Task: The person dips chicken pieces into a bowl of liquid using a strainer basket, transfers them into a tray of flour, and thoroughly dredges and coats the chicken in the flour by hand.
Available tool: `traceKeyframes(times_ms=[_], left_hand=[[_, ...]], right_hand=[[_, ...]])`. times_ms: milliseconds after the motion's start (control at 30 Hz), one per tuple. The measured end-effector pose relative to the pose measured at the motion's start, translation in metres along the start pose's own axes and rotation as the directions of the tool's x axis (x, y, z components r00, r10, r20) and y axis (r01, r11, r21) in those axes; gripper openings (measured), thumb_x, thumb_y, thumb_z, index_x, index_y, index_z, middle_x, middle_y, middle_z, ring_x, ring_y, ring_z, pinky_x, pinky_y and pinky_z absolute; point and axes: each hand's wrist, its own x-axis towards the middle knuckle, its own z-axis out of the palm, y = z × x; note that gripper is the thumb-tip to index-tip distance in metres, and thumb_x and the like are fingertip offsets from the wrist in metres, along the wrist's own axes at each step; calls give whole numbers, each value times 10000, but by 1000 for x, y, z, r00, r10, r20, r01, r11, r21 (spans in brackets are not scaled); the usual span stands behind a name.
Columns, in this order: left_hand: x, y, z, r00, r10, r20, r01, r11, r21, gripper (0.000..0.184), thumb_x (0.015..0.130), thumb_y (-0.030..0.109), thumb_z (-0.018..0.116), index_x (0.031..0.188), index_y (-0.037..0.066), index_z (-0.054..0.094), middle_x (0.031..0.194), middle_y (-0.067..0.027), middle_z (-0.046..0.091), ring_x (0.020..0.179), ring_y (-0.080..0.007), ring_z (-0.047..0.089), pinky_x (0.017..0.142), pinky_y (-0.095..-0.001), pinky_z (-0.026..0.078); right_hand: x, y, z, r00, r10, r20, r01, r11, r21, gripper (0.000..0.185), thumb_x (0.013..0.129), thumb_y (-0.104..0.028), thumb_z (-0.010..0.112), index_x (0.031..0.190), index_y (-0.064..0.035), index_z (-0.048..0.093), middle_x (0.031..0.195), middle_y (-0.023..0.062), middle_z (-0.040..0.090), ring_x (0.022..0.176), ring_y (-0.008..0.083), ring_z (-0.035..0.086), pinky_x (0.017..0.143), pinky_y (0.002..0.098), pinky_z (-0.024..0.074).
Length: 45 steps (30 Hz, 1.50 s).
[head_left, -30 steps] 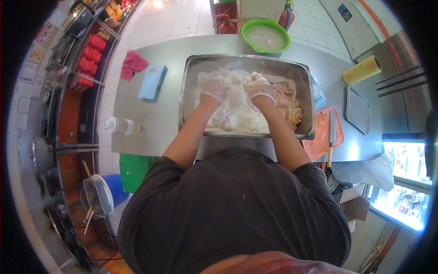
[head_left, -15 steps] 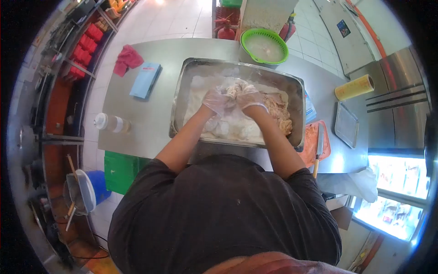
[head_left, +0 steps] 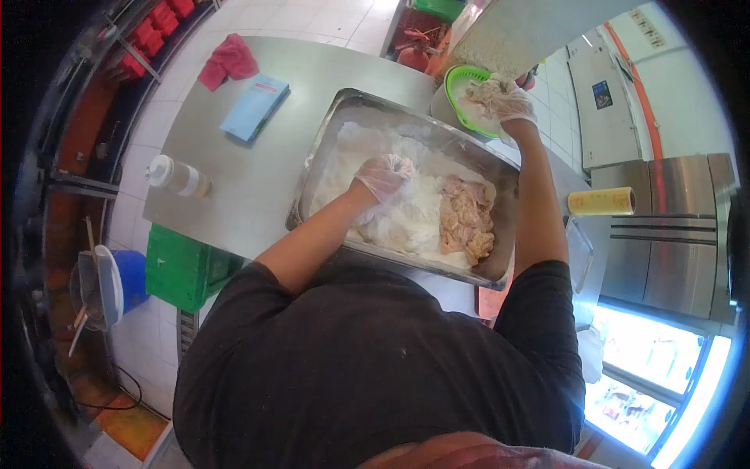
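A large metal tray [head_left: 314, 168] holds white flour [head_left: 422, 211], and pieces of raw, battered-looking meat [head_left: 466, 219] lie at its right side. My left hand [head_left: 383, 177], in a clear plastic glove, is over the flour with its fingers curled; what they hold, if anything, is hidden. Beyond the tray's far right corner, my gloved right hand [head_left: 512, 102] grips a flour-coated piece of meat [head_left: 486, 92]. That hand is over a green basket [head_left: 455, 102], which sits in a round container with pale contents.
On the steel table [head_left: 312, 66] are a red cloth [head_left: 228, 61], a light blue box [head_left: 255, 108] and a white-capped bottle [head_left: 178, 175]. A yellow roll [head_left: 601, 201] stands out at the right. A green crate [head_left: 187, 267] sits below the table's left edge.
My right hand has gone from the tray to the green basket, carrying the floured meat. My left hand stays over the flour, apart from the right. The whole view has turned a little.
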Motion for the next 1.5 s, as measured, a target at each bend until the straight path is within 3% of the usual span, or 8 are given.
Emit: traceKeyframes(times_ms=[233, 300, 500, 600, 800, 1033, 1100, 1500], left_hand=[[-10, 14, -9, 992, 127, -9, -127, 991, 41, 321, 902, 336, 531, 856, 50, 668, 804, -196, 662, 726, -353, 634, 686, -437, 486], [-14, 22, -16, 994, 100, 47, -101, 994, 34, 350, 911, 364, 548, 831, 44, 664, 793, -179, 672, 701, -332, 631, 680, -409, 493], [-14, 18, -12, 993, 114, 23, -115, 993, 27, 303, 911, 298, 510, 870, 48, 675, 861, -205, 665, 803, -375, 646, 727, -452, 494], [0, -12, -2, 930, 364, 48, -358, 869, 341, 320, 912, 322, 514, 876, 50, 678, 867, -195, 675, 786, -353, 660, 716, -439, 503], [6, 85, -34, 989, 80, 128, -85, 996, 32, 336, 874, 375, 604, 879, 58, 718, 789, -150, 708, 690, -283, 669, 687, -372, 525], [98, 174, -19, 863, 424, 276, -482, 854, 194, 277, 864, 338, 581, 806, 88, 685, 755, -108, 688, 710, -273, 671, 674, -382, 531], [142, 189, 3, 406, 653, 640, -693, -236, 681, 263, 830, 345, 604, 841, 93, 680, 891, -92, 708, 785, -274, 681, 707, -390, 548], [275, 211, 109, 670, 480, 566, -673, 72, 736, 411, 875, 422, 526, 1110, 126, 686, 1165, -136, 662, 1058, -310, 643, 922, -422, 509]], right_hand=[[72, 76, 23, 981, -108, 159, 171, 865, -472, 348, 938, -369, 571, 1167, -107, 599, 1024, 133, 681, 906, 247, 662, 805, 353, 511], [84, 108, 32, 904, -382, 189, 391, 565, -727, 387, 936, -385, 540, 1202, -111, 602, 1060, 164, 675, 954, 333, 652, 831, 420, 505], [24, 13, 6, 981, -21, -195, -65, 902, -428, 400, 902, -401, 521, 1200, -157, 629, 1165, 186, 641, 1089, 363, 606, 928, 451, 469], [-12, 30, 21, 964, -93, -248, 32, 970, -239, 380, 906, -381, 565, 1191, -140, 636, 1158, 188, 649, 1092, 374, 599, 909, 411, 475], [-191, 14, 53, 989, -123, -83, 78, 908, -412, 519, 889, -478, 566, 1264, -120, 587, 1200, 149, 633, 1055, 336, 610, 911, 429, 484], [-296, 40, 80, 974, 172, -149, -205, 948, -245, 424, 919, -383, 544, 1234, -106, 606, 1225, 127, 627, 1097, 326, 595, 970, 425, 445], [-307, 54, 93, 963, 38, -267, -125, 941, -316, 367, 892, -405, 582, 1104, -116, 661, 1049, 145, 675, 966, 345, 631, 843, 449, 496], [-327, 51, 83, 925, 252, -284, -304, 939, -158, 351, 923, -339, 517, 1157, -113, 650, 1061, 146, 680, 1016, 336, 628, 894, 439, 482]])
